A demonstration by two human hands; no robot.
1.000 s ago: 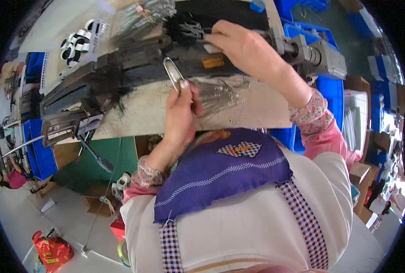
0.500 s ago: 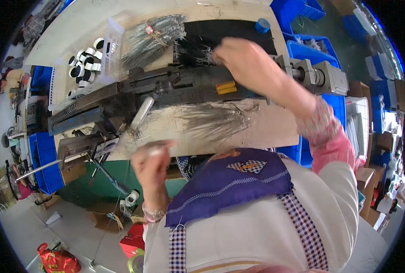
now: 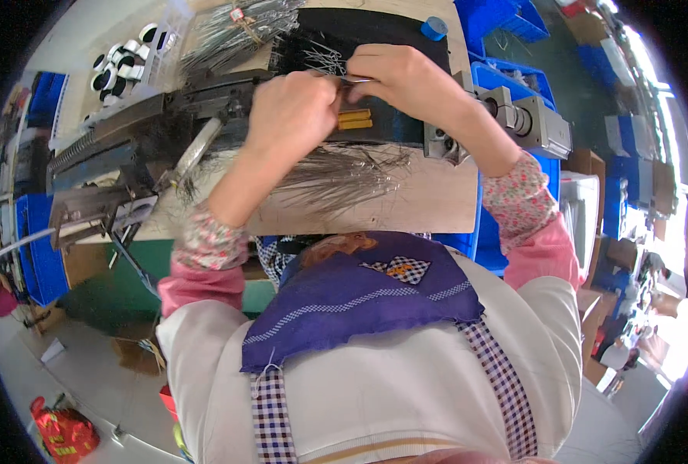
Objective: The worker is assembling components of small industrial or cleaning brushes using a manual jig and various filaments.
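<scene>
Head view shows both hands meeting over the dark machine bed [image 3: 406, 31] at about twelve o'clock. Half a second ago the left hand [image 3: 294, 112] was down near the bench's front edge by the loose pile of thin metal needles [image 3: 344, 174]; now it has come up beside the right hand [image 3: 406, 77], and the two are almost touching. Between them runs a slim metal needle [image 3: 353, 79], pinched at its right end by the right thumb and forefinger. The left fingers are curled in toward its other end, but their tips are hidden behind the knuckles, so I cannot tell whether they actually grasp it.

Judging from that shift, the picking-up stage looks finished and the work now sits at the machine itself, with the needle held just above the yellow-orange block [image 3: 355, 119] on the bed. The right hand has barely moved across the three pictures, which suggests it is holding a place while the left brings material to it.

At ten o'clock lies the long toothed metal bar [image 3: 112, 143]; at eleven o'clock, another bundle of needles [image 3: 236, 27] and a tray of black-and-white spools [image 3: 124, 62]. Blue bins [image 3: 506, 77] stand at one to two o'clock behind a grey cylinder fitting [image 3: 526, 124].
</scene>
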